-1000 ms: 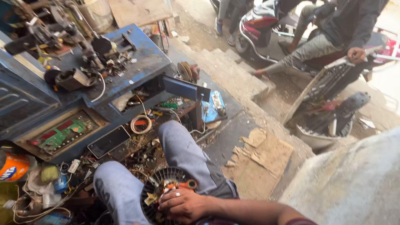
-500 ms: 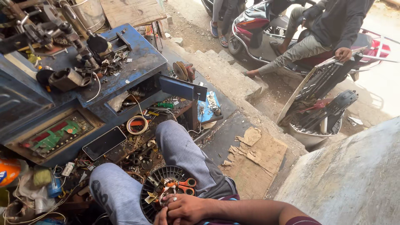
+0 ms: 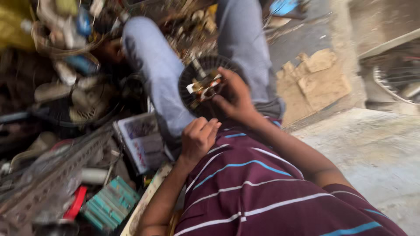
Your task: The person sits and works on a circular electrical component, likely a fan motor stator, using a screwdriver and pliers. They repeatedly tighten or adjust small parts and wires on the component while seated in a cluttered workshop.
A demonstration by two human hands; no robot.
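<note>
Between my knees, the round black motor part (image 3: 205, 83) rests on my lap, its wires exposed and loose. My right hand (image 3: 234, 98) grips its rim; my left hand (image 3: 197, 137) hangs curled, empty, below it. Rewiring looks unfinished.

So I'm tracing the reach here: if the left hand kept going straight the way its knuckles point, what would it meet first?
Most likely the round black motor stator on the lap, at its near rim. The left hand is curled into a loose fist just short of it, beside the right hand that grips it. The blur leaves depth uncertain.
</note>
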